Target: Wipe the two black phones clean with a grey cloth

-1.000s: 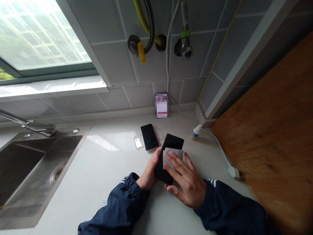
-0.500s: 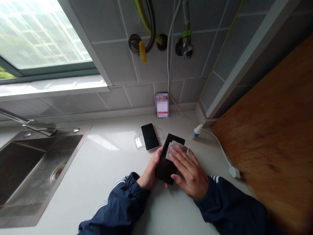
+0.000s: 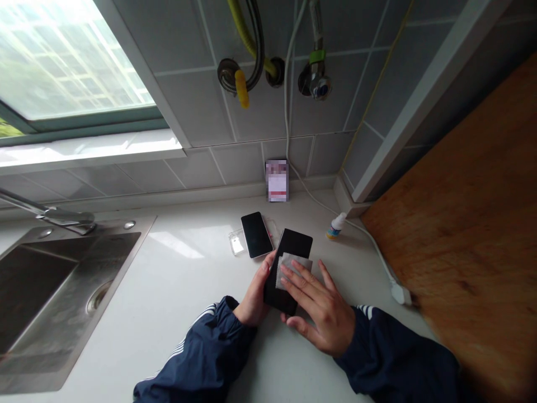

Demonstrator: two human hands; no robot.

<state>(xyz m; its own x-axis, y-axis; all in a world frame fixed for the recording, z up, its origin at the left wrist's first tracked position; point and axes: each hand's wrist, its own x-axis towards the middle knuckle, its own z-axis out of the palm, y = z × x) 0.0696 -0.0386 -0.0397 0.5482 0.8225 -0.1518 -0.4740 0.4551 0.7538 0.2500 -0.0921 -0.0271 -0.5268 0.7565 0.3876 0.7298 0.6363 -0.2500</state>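
Note:
My left hand (image 3: 257,292) is wrapped round the left edge of a black phone (image 3: 296,240), tilted with its dark face up. A small grey cleaning cloth (image 3: 287,266) with zigzag edges lies flat against that face. The fingers of my right hand (image 3: 321,308) hold the cloth pressed to the phone, stretched out over it, with the thumb by the lower edge. Just behind, a second phone (image 3: 257,235) with a dark screen rests on a clear phone case (image 3: 235,244). Part of the case is hidden beneath it.
A small white bottle (image 3: 336,226) stands right of the phones on the white counter (image 3: 176,313). Against the tiled wall leans a device with a blurred screen (image 3: 277,182). A white cable runs down to a plug (image 3: 401,293). The steel sink (image 3: 119,268) is at left, a wooden panel (image 3: 474,224) at right.
My right hand and the cloth have slid down and left over the phone's face. The held phone has shifted slightly left. The whole view has moved a little.

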